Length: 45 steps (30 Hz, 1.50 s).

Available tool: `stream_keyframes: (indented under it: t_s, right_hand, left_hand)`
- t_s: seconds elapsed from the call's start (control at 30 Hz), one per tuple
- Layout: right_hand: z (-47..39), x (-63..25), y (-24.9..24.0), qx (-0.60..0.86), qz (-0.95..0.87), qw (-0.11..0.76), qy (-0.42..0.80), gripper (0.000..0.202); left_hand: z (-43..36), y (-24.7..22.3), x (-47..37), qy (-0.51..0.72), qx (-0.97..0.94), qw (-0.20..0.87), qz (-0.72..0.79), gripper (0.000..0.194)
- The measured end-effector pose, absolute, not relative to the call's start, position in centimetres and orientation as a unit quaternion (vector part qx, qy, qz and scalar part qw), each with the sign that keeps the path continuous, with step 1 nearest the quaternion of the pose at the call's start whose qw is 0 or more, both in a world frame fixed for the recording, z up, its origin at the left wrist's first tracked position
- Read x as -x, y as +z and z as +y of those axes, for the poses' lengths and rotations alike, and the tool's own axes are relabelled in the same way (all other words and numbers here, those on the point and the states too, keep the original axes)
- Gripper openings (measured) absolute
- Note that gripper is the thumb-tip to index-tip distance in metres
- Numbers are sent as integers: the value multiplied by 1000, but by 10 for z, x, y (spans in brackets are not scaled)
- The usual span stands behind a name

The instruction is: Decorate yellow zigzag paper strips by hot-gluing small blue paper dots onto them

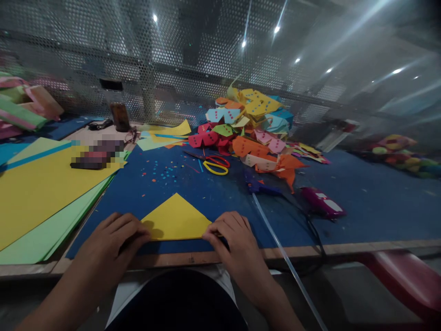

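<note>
A yellow sheet of paper [176, 218], folded into a triangle, lies on the blue mat at the table's front edge with its peak pointing away from me. Its left corner is pinched by my left hand [119, 236], thumb and fingers pressed together. At the right corner, my right hand [232, 234] grips the paper the same way. The fold runs straight between both hands. Beyond the triangle lie scissors [216, 168] with red and yellow handles and scattered paper bits [165, 171]. To the right rests a blue glue gun [257, 184] with a long clear glue stick in it.
Stacked yellow and green paper sheets [51, 197] lie at left, a blurred-out dark object [98, 154] on top. Behind stands a bottle [118, 108]. A heap of folded coloured paper pieces [255, 124] fills the back middle. A purple object [322, 202] and a black cable [313, 225] lie right.
</note>
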State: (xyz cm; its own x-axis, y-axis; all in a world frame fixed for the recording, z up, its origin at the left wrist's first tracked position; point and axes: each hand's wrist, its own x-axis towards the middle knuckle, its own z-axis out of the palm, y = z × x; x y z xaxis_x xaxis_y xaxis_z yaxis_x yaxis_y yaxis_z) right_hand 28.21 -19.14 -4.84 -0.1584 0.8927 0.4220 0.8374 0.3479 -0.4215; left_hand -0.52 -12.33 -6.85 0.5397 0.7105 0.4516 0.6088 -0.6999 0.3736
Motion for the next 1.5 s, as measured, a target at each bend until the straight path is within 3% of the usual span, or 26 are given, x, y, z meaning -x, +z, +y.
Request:
stream_keyframes:
  t_s: [0.2, 0.4, 0.63, 0.83, 1.0, 1.17, 1.33, 1.5]
  right_hand:
    - [-190, -279, -48, 598, -737, 310, 55, 14]
    - [-189, -277, -48, 620, -724, 299, 39, 17]
    - [-189, -275, -47, 630, -711, 305, 68, 18]
    - [-190, -273, -49, 630, -705, 314, 84, 19]
    - [-192, -272, -55, 617, -713, 330, 32, 19]
    - [-203, -260, -53, 551, -746, 362, -89, 23]
    - [-213, -237, -60, 467, -833, 286, -78, 38]
    - [-212, -231, -71, 479, -839, 245, -77, 43]
  left_hand:
    - [-122, -74, 8, 294, -863, 80, 403, 25]
    - [-127, -79, 7, 279, -878, -3, 390, 17]
    - [-149, -73, -5, 291, -892, -75, 336, 38]
    - [-164, -78, -12, 264, -886, -129, 357, 35]
    - [-174, -88, -17, 239, -887, -128, 374, 50]
    - [-174, -91, -17, 234, -892, -143, 360, 51]
    - [-173, -89, -18, 242, -892, -160, 347, 45]
    - [-173, -95, -15, 239, -896, -161, 338, 49]
